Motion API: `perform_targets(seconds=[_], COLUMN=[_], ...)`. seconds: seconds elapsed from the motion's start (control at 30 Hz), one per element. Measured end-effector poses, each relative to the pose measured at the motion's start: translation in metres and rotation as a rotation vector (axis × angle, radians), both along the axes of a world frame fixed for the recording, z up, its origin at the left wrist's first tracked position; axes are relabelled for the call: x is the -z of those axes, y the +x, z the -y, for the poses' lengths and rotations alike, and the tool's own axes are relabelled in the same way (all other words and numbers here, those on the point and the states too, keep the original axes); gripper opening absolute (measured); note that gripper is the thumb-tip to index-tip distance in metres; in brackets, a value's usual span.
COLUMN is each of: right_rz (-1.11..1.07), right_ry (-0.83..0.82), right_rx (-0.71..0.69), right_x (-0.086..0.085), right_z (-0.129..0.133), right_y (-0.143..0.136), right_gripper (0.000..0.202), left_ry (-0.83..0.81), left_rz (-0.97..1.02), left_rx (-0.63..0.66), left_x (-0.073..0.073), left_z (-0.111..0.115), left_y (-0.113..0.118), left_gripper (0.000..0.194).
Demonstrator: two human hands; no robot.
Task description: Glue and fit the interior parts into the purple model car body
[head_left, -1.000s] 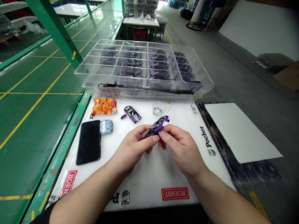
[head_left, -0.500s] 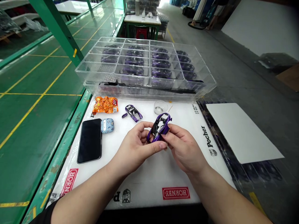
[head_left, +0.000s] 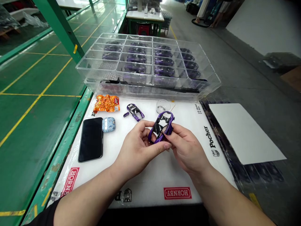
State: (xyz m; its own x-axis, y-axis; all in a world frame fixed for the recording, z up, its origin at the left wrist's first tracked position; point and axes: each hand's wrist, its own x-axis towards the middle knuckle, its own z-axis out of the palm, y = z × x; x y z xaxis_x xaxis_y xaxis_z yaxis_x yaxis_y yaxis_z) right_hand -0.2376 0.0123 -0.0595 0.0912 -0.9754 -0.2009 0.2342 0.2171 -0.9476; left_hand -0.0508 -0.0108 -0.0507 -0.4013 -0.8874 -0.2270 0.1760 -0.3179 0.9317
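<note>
A purple and black model car body shell point(head_left: 161, 128) is held above the white table between both my hands. My left hand point(head_left: 141, 142) wraps its left and near side, with the thumb along the near edge. Against the right side, the fingers of my right hand point(head_left: 185, 146) pinch the shell. Whether a small part sits in that pinch I cannot make out. Farther off lies a second purple car shell point(head_left: 135, 112) with a small purple piece point(head_left: 126, 115) beside it. Just beyond my hands is a round clear dish point(head_left: 163, 107) holding tiny parts.
Clear divided trays point(head_left: 150, 84) with several purple car shells stand at the back. A phone point(head_left: 90, 139), a blue patterned case point(head_left: 108, 124) and an orange snack bag point(head_left: 107, 103) lie at left. On the right, a white board point(head_left: 244, 133) covers another tray of shells.
The shell has turned slightly, so more of its open top faces me. My hands keep their hold on it. The whole view has shifted a little.
</note>
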Motion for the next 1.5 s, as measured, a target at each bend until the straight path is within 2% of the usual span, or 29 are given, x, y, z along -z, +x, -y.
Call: perform_targets(seconds=[0.13, 0.27, 0.37, 0.47, 0.7, 1.1, 1.33, 1.5], right_rz=[0.014, -0.002, 0.031, 0.039, -0.140, -0.117, -0.060, 0.038], right_ry=[-0.023, -0.046, -0.026, -0.022, -0.090, -0.082, -0.009, 0.087], right_rx=[0.008, 0.033, 0.053, 0.036, -0.017, -0.045, -0.040, -0.051], right_x=[0.001, 0.000, -0.002, -0.001, 0.006, 0.007, 0.004, 0.001], right_z=[0.000, 0.000, 0.000, 0.000, -0.002, -0.007, -0.003, 0.000], right_y=[0.000, -0.001, -0.002, -0.004, -0.014, -0.021, -0.015, -0.011], right_gripper=[0.031, 0.034, 0.033, 0.034, 0.033, 0.022, 0.026, 0.023], left_ry=[0.019, 0.155, 0.240, 0.283, 0.245, 0.121, 0.274, 0.380], left_rz=[-0.012, -0.143, -0.222, -0.228, -0.298, -0.281, -0.340, -0.354], left_rx=[-0.011, 0.063, 0.159, 0.178, 0.126, 0.073, 0.139, 0.188], left_x=[0.001, 0.002, 0.003, 0.004, 0.006, -0.004, 0.005, 0.007], left_z=[0.000, 0.004, 0.008, 0.011, 0.011, 0.008, 0.012, 0.012], left_y=[-0.001, 0.002, 0.006, 0.008, 0.007, 0.005, 0.004, 0.005], left_gripper=[0.067, 0.078, 0.065, 0.057, 0.054, 0.044, 0.040, 0.054])
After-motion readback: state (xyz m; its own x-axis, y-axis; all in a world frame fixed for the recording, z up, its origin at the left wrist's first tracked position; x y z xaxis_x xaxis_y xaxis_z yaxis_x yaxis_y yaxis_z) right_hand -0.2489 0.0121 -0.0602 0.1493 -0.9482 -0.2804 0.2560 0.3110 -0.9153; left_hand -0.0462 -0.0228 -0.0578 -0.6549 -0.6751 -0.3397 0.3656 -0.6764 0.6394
